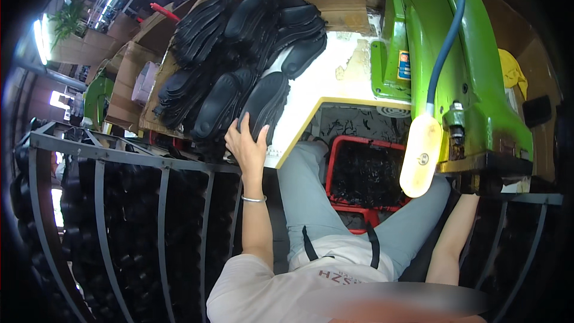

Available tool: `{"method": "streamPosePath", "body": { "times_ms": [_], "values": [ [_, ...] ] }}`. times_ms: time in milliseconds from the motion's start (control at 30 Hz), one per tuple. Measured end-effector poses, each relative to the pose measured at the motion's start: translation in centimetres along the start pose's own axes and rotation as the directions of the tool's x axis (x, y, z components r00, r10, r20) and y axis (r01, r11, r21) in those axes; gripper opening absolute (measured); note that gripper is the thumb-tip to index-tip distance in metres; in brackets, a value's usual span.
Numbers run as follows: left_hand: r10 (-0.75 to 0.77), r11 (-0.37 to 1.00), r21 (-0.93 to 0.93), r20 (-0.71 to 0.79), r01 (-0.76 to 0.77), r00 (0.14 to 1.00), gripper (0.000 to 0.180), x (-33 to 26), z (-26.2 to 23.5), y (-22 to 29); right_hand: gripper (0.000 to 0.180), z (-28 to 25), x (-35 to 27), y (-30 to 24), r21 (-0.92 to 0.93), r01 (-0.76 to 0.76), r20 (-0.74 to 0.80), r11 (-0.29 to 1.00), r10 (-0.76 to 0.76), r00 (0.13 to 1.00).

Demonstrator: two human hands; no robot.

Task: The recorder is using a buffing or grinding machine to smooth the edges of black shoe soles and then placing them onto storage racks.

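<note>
Left hand (247,143) is up at the near edge of the table (326,78), fingers wrapped over the lower end of one black shoe sole (265,104). I read the grip as closed on that sole, thumb side toward me, a thin bracelet (253,200) on the wrist. The sole sits at the front of a big heap of black soles (239,54) fanned out across the left part of the table, and it is touching its neighbours, so it is not lifted clear yet.

Right hand: I can follow the forearm (451,239) up from the lower edge, but the hand itself goes behind the cream lamp head (421,155) and under the green machine (460,66). I cannot tell whether that grip is open or closed, or what it touches.

How far along, as I judge it: early to middle. The heap on the table is large and looks mostly untouched. No sole is visible at the machine's working end, though that spot is partly hidden. The metal-barred racks (119,215) to my left hold dark stacked pieces, too dim for me to say whether they are finished or waiting. A red crate (359,179) under the table holds dark scraps.

So: one sole in hand, not yet drawn out, and many left in the heap.
</note>
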State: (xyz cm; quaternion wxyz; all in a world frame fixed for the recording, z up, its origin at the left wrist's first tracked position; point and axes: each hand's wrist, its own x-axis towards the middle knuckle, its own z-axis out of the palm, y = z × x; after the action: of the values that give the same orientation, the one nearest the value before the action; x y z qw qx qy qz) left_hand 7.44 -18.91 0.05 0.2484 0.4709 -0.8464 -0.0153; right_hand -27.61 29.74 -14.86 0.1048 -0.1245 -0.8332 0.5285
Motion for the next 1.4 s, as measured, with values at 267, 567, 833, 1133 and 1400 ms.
{"method": "streamPosePath", "body": {
  "times_ms": [267,567,833,1133,1400],
  "values": [
    [0.540,0.695,-0.653,0.200,-0.299,0.817,0.046,-4.8,-6.9,5.2,0.047,2.7,-19.4,-6.3,0.287,-0.629,0.935,0.722,-0.070,0.346],
    [0.684,-0.238,-0.409,0.573,0.881,0.451,0.059,-15.4,-0.4,17.4,0.055,-6.7,-27.6,-9.4,0.575,-0.532,0.621,0.621,0.091,0.778],
    [0.702,0.213,-0.854,0.471,0.475,0.533,0.018,-15.2,-1.5,22.0,0.052,-4.5,-30.5,-9.8,0.703,-0.542,0.594,0.460,0.039,0.804],
    [0.541,0.210,-0.863,0.494,0.459,0.681,0.008,-14.6,-1.7,22.0,0.042,-3.8,-30.5,-10.0,0.588,-0.668,0.713,0.456,0.096,0.694],
    [0.405,-0.023,-0.764,0.583,0.645,0.705,0.013,-16.6,-1.6,21.0,0.052,-7.2,-28.9,-8.9,0.690,-0.507,0.555,0.516,0.073,0.829]
  ]
}}
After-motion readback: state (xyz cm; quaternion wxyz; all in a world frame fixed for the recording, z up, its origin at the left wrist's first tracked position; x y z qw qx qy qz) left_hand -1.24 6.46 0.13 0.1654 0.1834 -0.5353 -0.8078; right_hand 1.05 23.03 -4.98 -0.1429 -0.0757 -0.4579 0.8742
